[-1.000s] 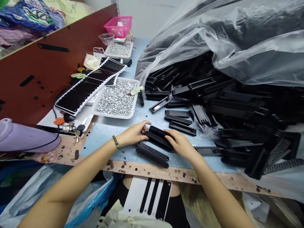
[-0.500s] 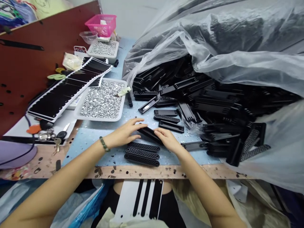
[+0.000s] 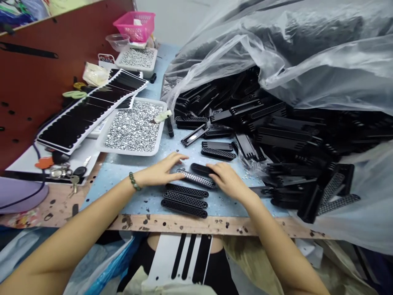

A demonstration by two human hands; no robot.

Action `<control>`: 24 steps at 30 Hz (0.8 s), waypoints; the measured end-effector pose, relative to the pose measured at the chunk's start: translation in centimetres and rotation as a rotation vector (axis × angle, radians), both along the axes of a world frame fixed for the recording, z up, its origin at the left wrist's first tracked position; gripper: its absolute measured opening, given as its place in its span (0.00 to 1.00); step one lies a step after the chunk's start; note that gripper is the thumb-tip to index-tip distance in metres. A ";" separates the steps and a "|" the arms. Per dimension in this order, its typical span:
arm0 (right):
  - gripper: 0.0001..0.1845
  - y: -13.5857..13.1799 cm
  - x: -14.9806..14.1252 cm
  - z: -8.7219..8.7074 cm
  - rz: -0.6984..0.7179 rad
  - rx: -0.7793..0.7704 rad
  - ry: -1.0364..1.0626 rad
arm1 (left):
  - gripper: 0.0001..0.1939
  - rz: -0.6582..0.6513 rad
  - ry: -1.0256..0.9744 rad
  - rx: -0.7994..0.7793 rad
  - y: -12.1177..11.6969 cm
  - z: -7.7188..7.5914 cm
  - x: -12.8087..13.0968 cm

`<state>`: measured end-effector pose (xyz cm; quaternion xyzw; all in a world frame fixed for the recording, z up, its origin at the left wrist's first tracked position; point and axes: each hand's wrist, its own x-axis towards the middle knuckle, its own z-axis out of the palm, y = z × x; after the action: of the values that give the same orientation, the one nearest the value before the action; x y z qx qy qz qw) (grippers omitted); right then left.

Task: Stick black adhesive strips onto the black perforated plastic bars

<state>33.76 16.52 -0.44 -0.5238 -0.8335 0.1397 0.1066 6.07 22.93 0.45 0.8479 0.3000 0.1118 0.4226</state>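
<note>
In the head view, my left hand (image 3: pixel 167 169) is open, its fingers apart and its thumb at the left end of a black plastic bar with a textured face (image 3: pixel 198 179). My right hand (image 3: pixel 229 180) has its fingers closed over the right end of a second black plastic bar (image 3: pixel 201 168), which lies just behind the first. My right palm hides part of its grip. Nearer to me, several textured bars (image 3: pixel 186 199) lie side by side in a row, textured faces up.
A white tray of small metal pieces (image 3: pixel 132 130) stands at left, beside black die-cut sheets (image 3: pixel 82 114). A clear plastic bag (image 3: pixel 322 78) spills a heap of black bars (image 3: pixel 276 135) at right. Keys (image 3: pixel 74 180) lie by the front left edge. A pink basket (image 3: pixel 139 26) stands far back.
The bar that was tilted between both hands now lies down with its textured face up. My right hand has moved to the bar behind it, and my left hand has opened slightly.
</note>
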 end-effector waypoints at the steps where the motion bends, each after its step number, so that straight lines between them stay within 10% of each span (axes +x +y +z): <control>1: 0.20 0.1 -0.8 0.3 0.070 -0.054 0.061 | 0.31 0.032 -0.038 0.009 0.0 -0.1 0.1; 8: 0.20 3.3 0.4 -0.3 -0.237 0.283 -0.096 | 0.19 -0.019 0.011 0.000 -0.2 -0.7 0.2; 15: 0.20 4.0 0.0 -0.6 -0.138 0.233 -0.156 | 0.25 0.139 -0.120 -0.212 -0.5 -0.1 -1.3; 24: 0.36 -5.4 -1.9 0.0 -0.222 -0.139 0.312 | 0.64 -0.070 0.058 0.195 -5.7 -1.2 -1.6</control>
<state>31.84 11.08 -0.49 -0.5906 -0.7324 0.2638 0.2126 4.44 17.26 -0.70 0.8977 0.2701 0.1011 0.3331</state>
